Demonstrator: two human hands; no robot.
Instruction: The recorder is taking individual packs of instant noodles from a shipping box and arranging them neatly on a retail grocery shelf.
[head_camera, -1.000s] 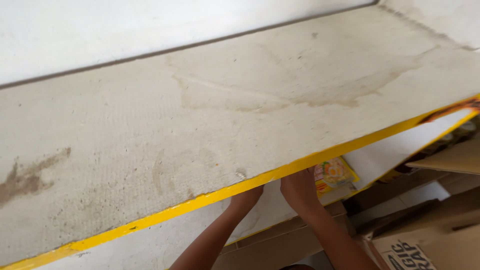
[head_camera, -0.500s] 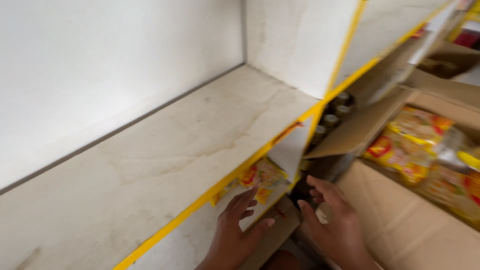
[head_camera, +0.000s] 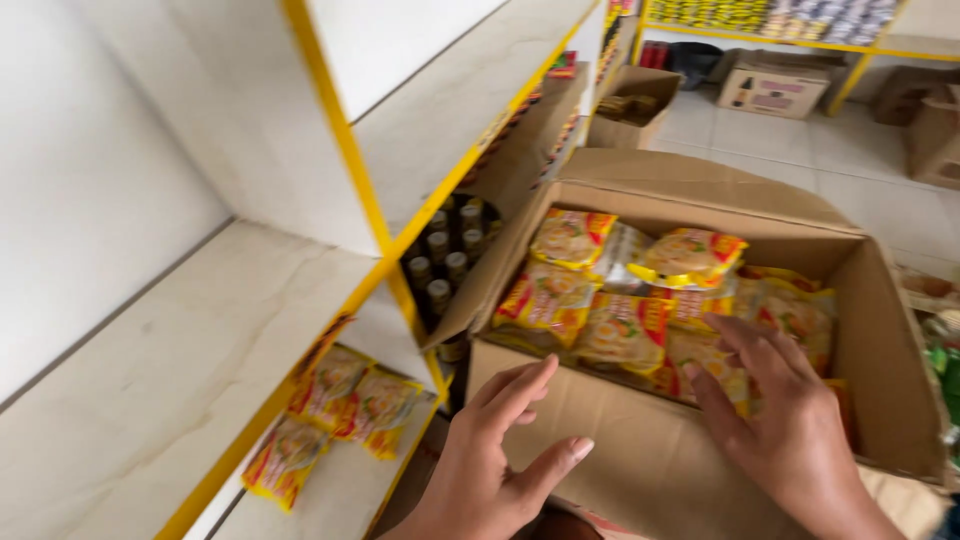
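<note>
A large open cardboard box (head_camera: 640, 460) stands in front of me, filled with several yellow and red noodle packets (head_camera: 620, 325). My right hand (head_camera: 780, 420) reaches into the box with fingers spread, its fingertips over the packets at the near right. My left hand (head_camera: 500, 450) hovers open at the box's near wall, holding nothing. Three similar packets (head_camera: 335, 410) lie on the lower white shelf (head_camera: 330, 500) to the left.
White shelves with yellow edging (head_camera: 330, 140) rise at left; the stained middle shelf (head_camera: 150, 390) holds nothing. Dark bottles (head_camera: 445, 255) stand on a lower shelf behind the box flap. More cardboard boxes (head_camera: 770, 90) sit on the tiled floor farther back.
My view has swung right from the shelf to the open box. Both hands have left the shelved packets and come over to the box; the right one now reaches inside.
</note>
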